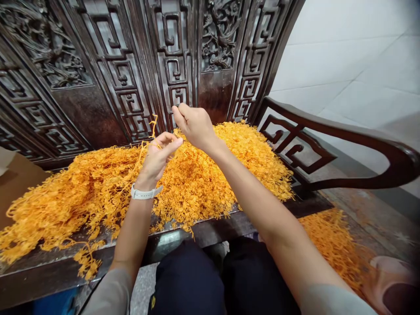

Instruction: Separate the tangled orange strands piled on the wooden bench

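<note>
Left hand [157, 155] is curled round 1 orange strand [154, 124], right hand [197, 126] is clenched, contents hidden; strand-separating above heap [197, 188] is presumably underway, gentle parting needed next.

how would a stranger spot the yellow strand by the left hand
Find the bench's dark carved back. Before it, the left hand is raised over the yellow heap. The strand rises crookedly above that hand, alone against dark wood, while its neighbours lie tangled.
</note>
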The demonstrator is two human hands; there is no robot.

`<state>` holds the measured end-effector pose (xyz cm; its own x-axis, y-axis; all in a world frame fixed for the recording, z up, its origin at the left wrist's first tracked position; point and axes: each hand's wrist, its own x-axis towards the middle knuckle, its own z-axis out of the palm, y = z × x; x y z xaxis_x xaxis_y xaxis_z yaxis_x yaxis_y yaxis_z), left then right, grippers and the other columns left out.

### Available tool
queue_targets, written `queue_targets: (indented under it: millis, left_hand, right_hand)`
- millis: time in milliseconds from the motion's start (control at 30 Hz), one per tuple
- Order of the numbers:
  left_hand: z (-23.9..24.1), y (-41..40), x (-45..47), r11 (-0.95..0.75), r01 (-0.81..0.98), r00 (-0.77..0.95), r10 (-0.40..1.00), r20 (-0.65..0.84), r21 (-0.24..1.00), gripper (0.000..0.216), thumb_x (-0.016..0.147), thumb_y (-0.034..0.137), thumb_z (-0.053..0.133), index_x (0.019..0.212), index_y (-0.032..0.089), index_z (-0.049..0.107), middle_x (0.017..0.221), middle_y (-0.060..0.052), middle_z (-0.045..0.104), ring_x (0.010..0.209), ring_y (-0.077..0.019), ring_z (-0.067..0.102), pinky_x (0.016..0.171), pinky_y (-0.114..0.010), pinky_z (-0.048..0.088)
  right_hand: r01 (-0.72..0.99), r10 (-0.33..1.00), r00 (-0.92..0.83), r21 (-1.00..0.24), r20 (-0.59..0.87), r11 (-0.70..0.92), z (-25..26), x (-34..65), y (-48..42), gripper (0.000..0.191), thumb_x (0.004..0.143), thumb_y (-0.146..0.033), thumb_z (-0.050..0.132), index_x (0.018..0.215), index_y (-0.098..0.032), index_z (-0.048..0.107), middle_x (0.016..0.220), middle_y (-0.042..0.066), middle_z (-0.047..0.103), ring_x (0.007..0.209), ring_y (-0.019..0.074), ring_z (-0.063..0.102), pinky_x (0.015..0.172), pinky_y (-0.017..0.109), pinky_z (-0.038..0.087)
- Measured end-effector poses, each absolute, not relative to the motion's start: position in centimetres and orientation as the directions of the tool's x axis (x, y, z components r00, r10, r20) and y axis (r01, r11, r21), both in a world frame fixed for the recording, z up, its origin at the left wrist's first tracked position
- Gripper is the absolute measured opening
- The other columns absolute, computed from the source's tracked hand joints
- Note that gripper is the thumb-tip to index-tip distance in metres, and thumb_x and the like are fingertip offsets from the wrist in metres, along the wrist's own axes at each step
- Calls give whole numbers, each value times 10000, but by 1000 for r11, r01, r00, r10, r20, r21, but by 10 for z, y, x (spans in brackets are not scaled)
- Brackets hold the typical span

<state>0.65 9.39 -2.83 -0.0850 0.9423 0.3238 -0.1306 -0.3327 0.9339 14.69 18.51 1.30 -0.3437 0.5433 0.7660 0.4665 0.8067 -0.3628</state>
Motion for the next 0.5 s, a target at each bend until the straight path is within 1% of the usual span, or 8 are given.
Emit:
queue_targets:
  millis: [67,133,233,267,333,400,467,500]
  left_hand:
    - [-29,96,8,-401,-16,-132,909,396,916,262,765,345,914,812,203,699,767,6,593,627,-92,458,553,-243,371]
    - [-30,101,9,-434,31,-175,884,433,900,298,716,303,945,907,210,737,834,-7,650,703,-109,526,617,-245,413]
    - [-34,108,12,-392,22,-155,907,391,920,293,703,325,949,906,197,780,798,-24,687,674,-123,549,599,-258,418]
    - [-37,108,14,-364,13,-115,925,363,931,256,718,345,938,858,189,790,777,-35,695,644,-123,540,574,-261,407]
    - [-43,106,20,-291,-1,9,957,291,957,226,746,370,918,788,179,805,749,-51,704,594,-116,519,522,-256,379]
    - [-49,102,27,-187,-27,134,973,189,982,216,759,367,913,788,176,817,714,-43,680,552,-96,493,476,-233,353]
    - [-51,98,31,-80,-128,162,982,101,989,200,766,333,915,807,172,805,706,-24,646,526,-73,479,443,-200,344]
    - [-50,97,31,-44,-227,146,986,78,973,183,780,306,906,822,170,790,725,-19,641,520,-63,481,430,-184,346]
  right_hand:
    - [499,556,-373,-345,742,795,15,153,186,411,1103,-408,429,742,-215,454,648,-28,387,586,109,358,644,305,247]
    - [520,582,-388,-352,715,779,16,158,189,416,1079,-364,473,697,-213,406,628,-34,365,568,102,306,634,315,226]
    - [482,614,-358,-424,704,767,15,165,204,435,1060,-361,483,669,-216,362,620,-35,369,578,102,302,622,306,242]
    - [445,631,-285,-484,721,754,15,170,212,442,1061,-375,471,666,-220,346,624,-35,370,584,102,316,616,296,258]
    - [316,695,-40,-651,718,690,18,188,230,453,1070,-435,428,681,-236,308,623,-45,336,569,100,322,585,269,281]
    - [117,776,199,-800,599,588,23,213,247,451,1069,-514,383,715,-256,271,611,-70,265,512,95,271,525,248,264]
    - [-22,840,283,-872,463,488,25,241,257,436,1051,-552,387,743,-268,262,604,-88,236,473,91,220,482,240,237]
    - [-26,859,283,-892,427,452,24,254,259,418,1038,-540,412,749,-269,275,605,-87,258,470,91,234,479,240,247]
